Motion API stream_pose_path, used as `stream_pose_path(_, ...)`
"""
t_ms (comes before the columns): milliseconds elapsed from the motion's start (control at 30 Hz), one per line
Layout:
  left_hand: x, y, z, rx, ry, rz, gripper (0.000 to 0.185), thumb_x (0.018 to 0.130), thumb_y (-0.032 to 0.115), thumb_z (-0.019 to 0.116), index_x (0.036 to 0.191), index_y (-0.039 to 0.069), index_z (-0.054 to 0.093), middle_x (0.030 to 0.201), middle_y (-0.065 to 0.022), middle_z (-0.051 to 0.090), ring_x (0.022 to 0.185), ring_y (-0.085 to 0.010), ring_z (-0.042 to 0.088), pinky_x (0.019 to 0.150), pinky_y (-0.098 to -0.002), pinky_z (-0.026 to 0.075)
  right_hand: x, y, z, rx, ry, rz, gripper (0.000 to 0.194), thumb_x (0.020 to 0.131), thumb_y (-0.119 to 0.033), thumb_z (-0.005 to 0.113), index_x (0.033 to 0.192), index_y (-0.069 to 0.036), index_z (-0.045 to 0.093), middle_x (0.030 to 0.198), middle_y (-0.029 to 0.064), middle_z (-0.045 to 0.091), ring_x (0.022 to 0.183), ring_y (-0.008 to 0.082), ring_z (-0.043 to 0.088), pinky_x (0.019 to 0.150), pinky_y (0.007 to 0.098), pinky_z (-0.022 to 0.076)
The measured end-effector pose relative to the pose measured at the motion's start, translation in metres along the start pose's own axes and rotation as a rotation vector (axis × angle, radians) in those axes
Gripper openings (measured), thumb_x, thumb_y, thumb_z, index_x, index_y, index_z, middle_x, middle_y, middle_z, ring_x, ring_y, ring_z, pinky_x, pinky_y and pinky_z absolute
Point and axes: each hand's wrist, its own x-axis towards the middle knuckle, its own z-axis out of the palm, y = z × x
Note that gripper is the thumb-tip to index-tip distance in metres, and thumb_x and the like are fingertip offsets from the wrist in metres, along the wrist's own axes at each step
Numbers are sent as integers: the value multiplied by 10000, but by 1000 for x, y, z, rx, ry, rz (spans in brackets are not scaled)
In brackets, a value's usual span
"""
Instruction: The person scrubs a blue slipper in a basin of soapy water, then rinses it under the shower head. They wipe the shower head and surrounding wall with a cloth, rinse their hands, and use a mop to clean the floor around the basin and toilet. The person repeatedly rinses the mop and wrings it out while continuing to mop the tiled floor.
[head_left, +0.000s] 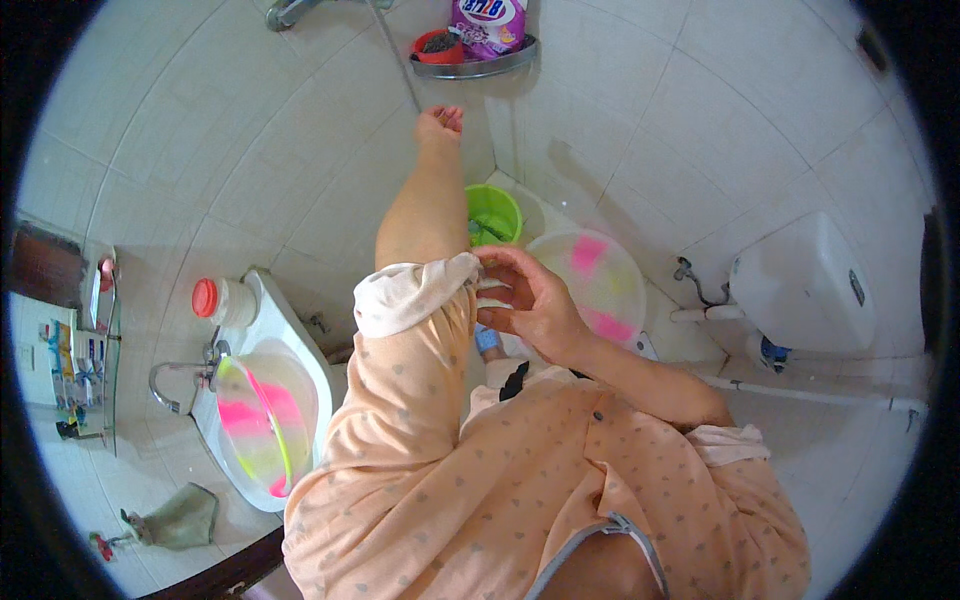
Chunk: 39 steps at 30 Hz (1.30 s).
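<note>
My left hand (441, 124) is stretched out toward the tiled wall, fingers loosely curled, with nothing visible in it. The left sleeve of the peach heart-print pyjama top (420, 382) is rolled up near the elbow, its pale inner side showing at the cuff (416, 295). My right hand (536, 300) reaches across and grips the edge of that rolled cuff. Below the forearm, on the floor, stands a green bucket (510, 206) with something inside that I cannot make out. Beside it, a large translucent tub (622, 259) with pink patches is partly hidden by my right hand.
Left is a corner washbasin (319, 375) with a chrome faucet (169, 390), a red-lidded jar (240, 304) and a pink-and-yellow translucent bucket (251, 442). A metal corner shelf (480, 71) holds a purple detergent bag (491, 30) and a red bowl (439, 51). The toilet tank (802, 285) is right.
</note>
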Motion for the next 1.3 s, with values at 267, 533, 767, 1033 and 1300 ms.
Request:
stream_pose_path(267, 3, -9, -21, -132, 231, 44, 141, 765, 140, 387, 834, 34, 450, 760, -114, 556, 725, -272, 564, 461, -269, 375, -21, 5, 4, -916, -81, -435, 148, 721, -35, 591, 599, -11, 509, 623, 91, 535, 437, 178, 482, 367, 302, 354)
stream_pose_path(533, 13, -5, -90, -265, 155, 154, 124, 778, 132, 406, 805, 25, 461, 706, -113, 550, 685, -276, 554, 447, -288, 389, -15, 13, -21, -829, -917, -303, 150, 731, -153, 571, 656, -32, 525, 660, 130, 552, 540, 214, 544, 499, 347, 425)
stream_pose_path(767, -11, -35, -168, -149, 202, 96, 126, 780, 102, 489, 719, -7, 508, 629, -113, 529, 567, -232, 543, 490, -270, 485, 35, 94, -163, -18, 303, 481, 148, 787, -155, 544, 699, -37, 523, 674, 79, 565, 574, 167, 548, 527, 264, 448)
stream_pose_path(1033, 42, -128, -326, 22, 338, -230, 132, 781, 57, 472, 859, -38, 521, 666, -152, 561, 563, -241, 557, 498, -258, 469, 106, 239, -271, 55, 560, 698, 167, 768, -193, 553, 735, -31, 531, 666, 99, 564, 555, 183, 553, 508, 284, 465)
stream_pose_path(1300, 94, -151, -358, 260, 333, -321, 187, 789, 138, 507, 935, 22, 524, 734, -106, 586, 704, -226, 581, 608, -280, 445, 239, 407, -386, -49, 648, 705, 172, 757, -188, 540, 738, -17, 539, 630, 105, 556, 559, 213, 569, 532, 322, 502)
